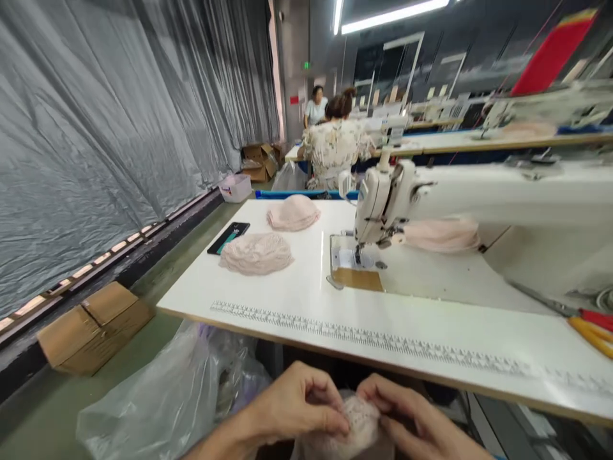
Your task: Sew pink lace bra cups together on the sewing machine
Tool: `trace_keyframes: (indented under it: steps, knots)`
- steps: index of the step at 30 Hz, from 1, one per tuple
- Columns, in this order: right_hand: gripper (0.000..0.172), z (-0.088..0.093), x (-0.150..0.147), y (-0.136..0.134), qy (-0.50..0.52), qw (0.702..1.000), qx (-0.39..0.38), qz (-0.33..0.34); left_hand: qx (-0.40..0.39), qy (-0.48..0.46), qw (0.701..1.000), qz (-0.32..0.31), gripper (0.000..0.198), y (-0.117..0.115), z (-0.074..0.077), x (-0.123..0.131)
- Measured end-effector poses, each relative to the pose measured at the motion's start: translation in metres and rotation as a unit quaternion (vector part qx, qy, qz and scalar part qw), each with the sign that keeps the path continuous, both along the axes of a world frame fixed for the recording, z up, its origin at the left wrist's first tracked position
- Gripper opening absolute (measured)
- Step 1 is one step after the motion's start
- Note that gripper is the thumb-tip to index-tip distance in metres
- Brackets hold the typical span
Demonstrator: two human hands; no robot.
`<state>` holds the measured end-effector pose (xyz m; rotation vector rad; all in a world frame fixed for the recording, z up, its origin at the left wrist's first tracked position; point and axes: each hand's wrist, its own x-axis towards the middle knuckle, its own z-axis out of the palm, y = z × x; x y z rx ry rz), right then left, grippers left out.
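Below the front edge of the white sewing table (297, 291), my left hand (294, 402) and my right hand (414, 418) both pinch a small pale pink lace fabric piece (357, 425) between them. Both hands are closed on it, fingertips nearly meeting over the fabric. On the table lie two stacks of pink lace pieces: one near the left (256, 253) and one farther back (293, 213). A third pink pile (440, 234) rests behind the sewing machine (383, 201), whose needle stands over the plate.
A phone (228, 237) lies at the table's left edge. Scissors with red and yellow handles (582, 322) lie at the right. A clear plastic bag (163, 396) and a cardboard box (93, 326) sit on the floor to the left. Two people work farther back.
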<state>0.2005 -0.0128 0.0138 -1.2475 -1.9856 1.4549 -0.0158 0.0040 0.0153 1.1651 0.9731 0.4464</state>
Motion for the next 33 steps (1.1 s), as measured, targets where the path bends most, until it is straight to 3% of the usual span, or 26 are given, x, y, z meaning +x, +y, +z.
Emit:
trace_keyframes:
  steps: [3, 9, 13, 16, 19, 22, 26, 30, 33]
  knots:
    - [0.019, 0.001, 0.001, 0.001, 0.005, 0.999, -0.03, 0.018, -0.004, 0.002, 1.0, 0.007, 0.021, 0.002, 0.004, 0.004]
    - [0.009, -0.006, -0.006, 0.002, 0.054, 0.993, -0.095, -0.037, 0.031, 0.056, 0.998, -0.005, 0.019, 0.006, -0.002, 0.006]
    - [0.016, -0.006, -0.007, 0.005, 0.083, 0.989, -0.116, -0.038, 0.042, 0.087, 0.995, -0.02, 0.017, 0.009, -0.003, 0.009]
    - [0.019, -0.007, -0.003, 0.006, 0.083, 0.99, -0.112, -0.038, 0.087, 0.125, 0.987, -0.043, 0.01, 0.011, 0.0, 0.012]
    - [0.023, -0.011, 0.003, 0.003, 0.025, 0.996, -0.078, -0.036, 0.14, 0.15, 0.976, -0.069, 0.019, 0.011, 0.003, 0.015]
    - [0.025, -0.012, 0.006, -0.002, -0.074, 0.996, -0.024, -0.048, 0.133, 0.131, 0.978, -0.092, 0.019, 0.009, 0.002, 0.017]
    - [0.024, -0.012, 0.005, -0.005, -0.119, 0.991, 0.022, -0.06, 0.152, 0.167, 0.969, -0.102, 0.028, 0.005, -0.003, 0.023]
    - [0.029, -0.013, 0.007, -0.005, -0.105, 0.993, 0.015, -0.05, 0.133, 0.17, 0.97, -0.112, 0.024, 0.005, 0.0, 0.029]
    - [0.017, -0.012, 0.01, -0.005, -0.038, 0.998, -0.04, -0.026, 0.104, 0.136, 0.978, -0.119, 0.02, 0.008, 0.004, 0.03]
